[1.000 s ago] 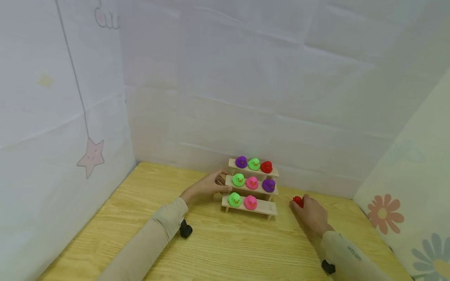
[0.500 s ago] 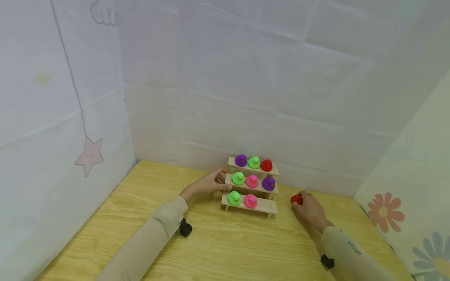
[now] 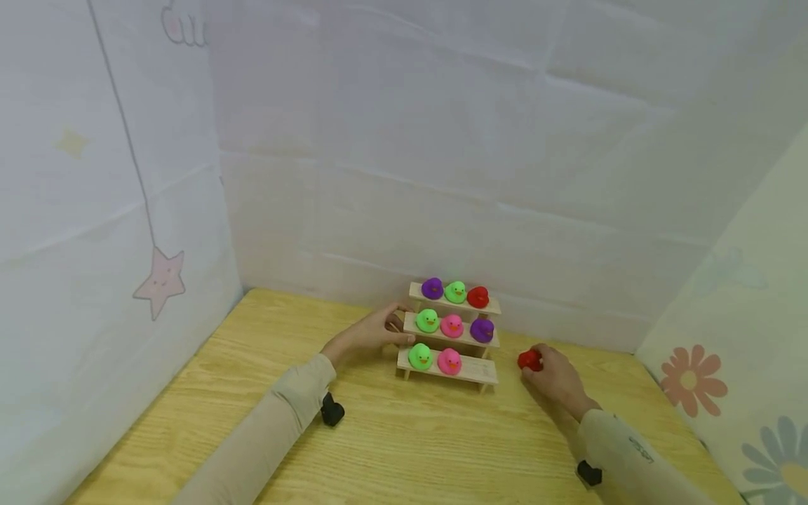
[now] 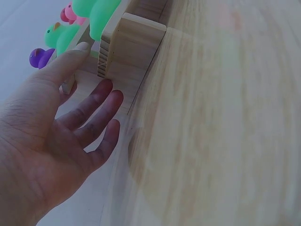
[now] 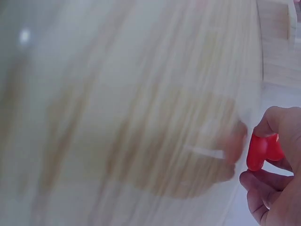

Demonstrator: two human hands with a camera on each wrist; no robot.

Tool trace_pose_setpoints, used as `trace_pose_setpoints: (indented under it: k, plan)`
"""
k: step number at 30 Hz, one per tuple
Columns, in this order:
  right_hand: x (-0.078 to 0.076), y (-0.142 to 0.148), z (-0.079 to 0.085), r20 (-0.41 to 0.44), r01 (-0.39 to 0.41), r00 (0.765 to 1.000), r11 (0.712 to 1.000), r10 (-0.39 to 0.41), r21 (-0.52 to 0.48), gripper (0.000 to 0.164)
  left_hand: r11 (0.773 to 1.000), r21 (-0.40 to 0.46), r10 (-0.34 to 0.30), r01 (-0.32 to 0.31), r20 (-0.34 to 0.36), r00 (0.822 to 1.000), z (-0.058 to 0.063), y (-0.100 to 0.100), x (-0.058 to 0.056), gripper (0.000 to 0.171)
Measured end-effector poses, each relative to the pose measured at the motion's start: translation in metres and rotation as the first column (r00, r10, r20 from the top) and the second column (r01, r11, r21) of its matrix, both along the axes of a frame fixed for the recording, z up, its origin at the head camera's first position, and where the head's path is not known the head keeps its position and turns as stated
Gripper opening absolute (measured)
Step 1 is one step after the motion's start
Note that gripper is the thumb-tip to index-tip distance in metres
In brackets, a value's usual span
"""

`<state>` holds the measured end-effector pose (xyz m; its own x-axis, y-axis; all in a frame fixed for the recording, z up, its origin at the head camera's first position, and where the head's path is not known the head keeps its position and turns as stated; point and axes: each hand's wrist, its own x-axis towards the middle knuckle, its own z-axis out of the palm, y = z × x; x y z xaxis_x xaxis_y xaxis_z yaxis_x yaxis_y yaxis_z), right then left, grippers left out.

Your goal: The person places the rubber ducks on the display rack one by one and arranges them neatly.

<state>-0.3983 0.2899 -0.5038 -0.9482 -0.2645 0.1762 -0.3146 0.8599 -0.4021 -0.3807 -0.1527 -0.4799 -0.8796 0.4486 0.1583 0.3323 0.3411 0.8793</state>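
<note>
My left hand is at the left end of the stepped wooden stand, its thumb and index finger around the middle tier's end; the index fingertip is partly hidden. In the left wrist view the other fingers are loosely bent. To the right of the stand, my right hand pinches a red rubber duck between thumb and fingers, close above the table. The right wrist view shows this red duck partly covered by the hand. A green duck and a pink duck sit on the lowest tier.
On the middle tier are a green duck, a pink duck and a purple duck. The top tier bears a purple duck, a green duck and a red duck. A white wall sheet hangs behind the wooden table.
The right hand has shifted slightly left with the red duck, and more of the duck shows between the fingers. The left hand and the stand have stayed in place.
</note>
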Motion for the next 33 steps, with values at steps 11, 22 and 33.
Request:
trace_pose_setpoints:
  k: [11, 22, 33]
  plan:
    - [0.018, -0.015, 0.025, -0.066, -0.119, 0.991, 0.990, 0.115, -0.069, 0.040, 1.000, 0.003, -0.003, 0.003, 0.006, 1.000, 0.001, 0.001, 0.000, 0.059]
    - [0.050, -0.038, 0.050, -0.157, -0.252, 0.959, 0.963, 0.235, -0.099, 0.040, 1.000, -0.014, 0.014, -0.014, -0.009, 1.000, 0.002, -0.003, 0.000, 0.061]
    - [0.062, -0.064, 0.049, -0.125, -0.382, 0.920, 0.921, 0.371, -0.074, 0.048, 1.000, 0.014, -0.013, 0.013, 0.002, 1.000, -0.002, -0.001, -0.002, 0.061]
